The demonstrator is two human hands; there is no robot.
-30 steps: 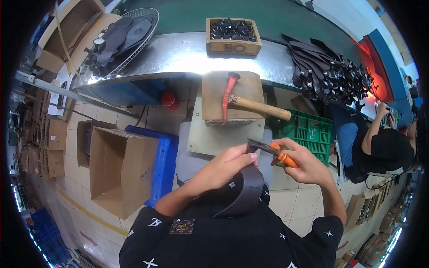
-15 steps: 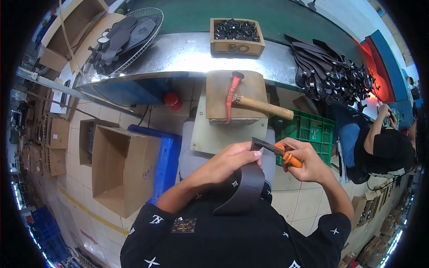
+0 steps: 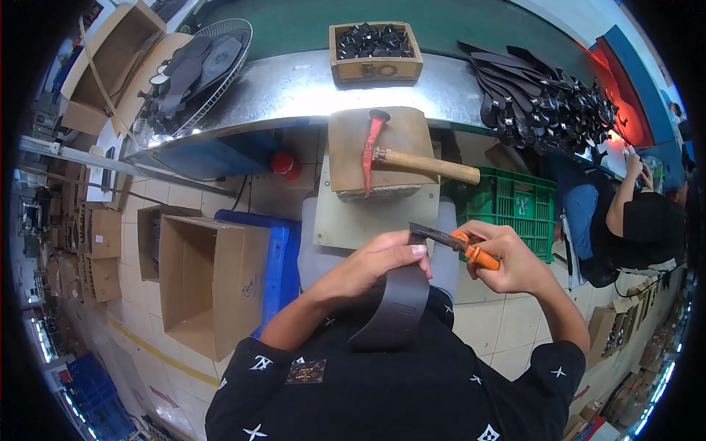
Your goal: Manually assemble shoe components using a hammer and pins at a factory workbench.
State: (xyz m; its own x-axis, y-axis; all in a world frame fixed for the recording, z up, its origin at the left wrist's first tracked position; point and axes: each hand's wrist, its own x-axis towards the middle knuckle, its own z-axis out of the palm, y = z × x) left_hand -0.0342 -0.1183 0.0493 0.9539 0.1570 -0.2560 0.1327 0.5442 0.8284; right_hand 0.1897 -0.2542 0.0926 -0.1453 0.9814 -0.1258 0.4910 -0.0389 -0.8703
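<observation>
The left hand [image 3: 382, 257] grips the upper end of a dark strap [image 3: 397, 305], fingers curled over its edge, thumb toward the blade; the strap hangs down from there against the person's black shirt, close to the chest. The right hand [image 3: 507, 257] is clenched around the orange handle of a tool [image 3: 456, 244], whose dark blade points left and meets the strap's top end just beside the left fingertips.

The main risk, as I judge it, is the blade slipping off the strap's end and into the left thumb or fingers, since they sit right at the point of contact (there is hardly any gap between them). A push that is too hard, or a strap that flexes because it is held in the air and not on the wooden block [image 3: 379, 151], could cause exactly that. The strap could also twist in the one-handed grip, so the cut goes crooked or gouges the surface. With the work held so near the body, a runaway stroke toward the chest would be another hazard.

The hammer [image 3: 412, 158] lies on the block ahead, well apart from both hands.
</observation>
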